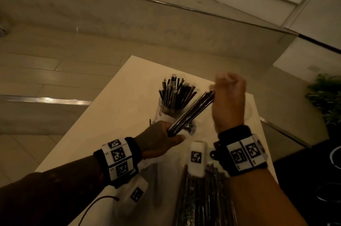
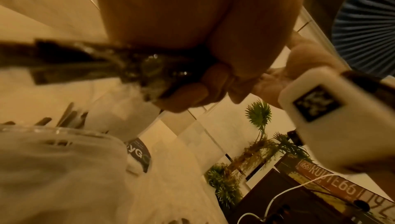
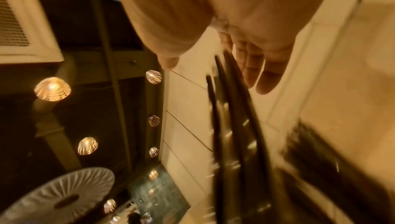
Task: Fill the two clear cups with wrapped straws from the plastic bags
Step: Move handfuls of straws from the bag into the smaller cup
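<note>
A bundle of dark wrapped straws slants up to the right over the table. My left hand grips its lower end, fingers curled round it. My right hand is at the upper end; in the right wrist view its fingers look straight beside the blurred straws, thumb apart. Behind the bundle stands a clear labelled cup packed with several straws. A faint clear rim, maybe the second cup, shows past my right wrist. A plastic bag of straws lies near me.
The white table is small, its left and far edges close to the cup. A flatter clear bag lies under my left wrist. A green plant stands off the table to the right. Tiled floor lies beyond.
</note>
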The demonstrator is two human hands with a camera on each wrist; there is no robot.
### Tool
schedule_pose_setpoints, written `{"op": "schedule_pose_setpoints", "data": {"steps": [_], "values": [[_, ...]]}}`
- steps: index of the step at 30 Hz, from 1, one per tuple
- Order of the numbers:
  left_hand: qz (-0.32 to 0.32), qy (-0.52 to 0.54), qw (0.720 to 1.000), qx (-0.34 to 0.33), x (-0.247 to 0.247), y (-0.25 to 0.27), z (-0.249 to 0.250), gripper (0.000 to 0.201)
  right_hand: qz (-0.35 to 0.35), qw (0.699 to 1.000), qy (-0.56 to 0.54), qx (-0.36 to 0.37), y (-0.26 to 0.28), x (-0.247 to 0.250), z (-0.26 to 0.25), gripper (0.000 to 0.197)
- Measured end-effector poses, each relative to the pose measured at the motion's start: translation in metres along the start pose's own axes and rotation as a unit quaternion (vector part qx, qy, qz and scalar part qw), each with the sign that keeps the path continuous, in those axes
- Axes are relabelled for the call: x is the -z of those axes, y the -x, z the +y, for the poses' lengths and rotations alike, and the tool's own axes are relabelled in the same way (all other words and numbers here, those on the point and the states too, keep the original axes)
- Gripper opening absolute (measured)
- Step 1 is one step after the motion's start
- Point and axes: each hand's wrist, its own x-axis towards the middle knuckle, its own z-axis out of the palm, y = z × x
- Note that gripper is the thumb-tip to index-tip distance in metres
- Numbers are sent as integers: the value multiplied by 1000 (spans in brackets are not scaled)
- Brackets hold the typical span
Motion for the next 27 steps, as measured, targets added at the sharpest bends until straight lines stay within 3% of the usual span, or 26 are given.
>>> {"op": "schedule_pose_setpoints", "data": {"steps": [2,4,6,8,11,14,18,21,23,25,27], "values": [[-57,56,996,31,0,1,0,25,-61,990,103,72,-10,15,-6,48],[-90,105,989,51,-1,2,7,22,-198,961,187,56,-7,16,-2,53],[-91,121,987,51,-1,-1,14,26,-259,942,207,54,2,12,7,51],[-85,136,986,46,-2,-5,20,31,-243,949,176,95,5,8,17,52],[-70,157,984,47,-5,-8,23,35,-267,953,128,67,3,6,23,63],[-56,191,979,47,-7,-11,28,37,-213,970,81,80,5,4,27,44],[-67,252,964,54,-12,-11,27,37,-260,961,87,23,13,-2,37,40],[-71,269,959,58,-11,-11,26,33,-184,982,10,-36,13,-2,38,30],[-67,277,958,31,-9,-12,28,28,-216,972,-14,-86,19,-6,42,19],[-49,235,970,-35,-6,-15,29,23,-233,970,34,-57,29,-14,47,10],[-38,150,984,-94,1,-18,26,25,-179,983,19,-41,28,-19,45,18]]}}
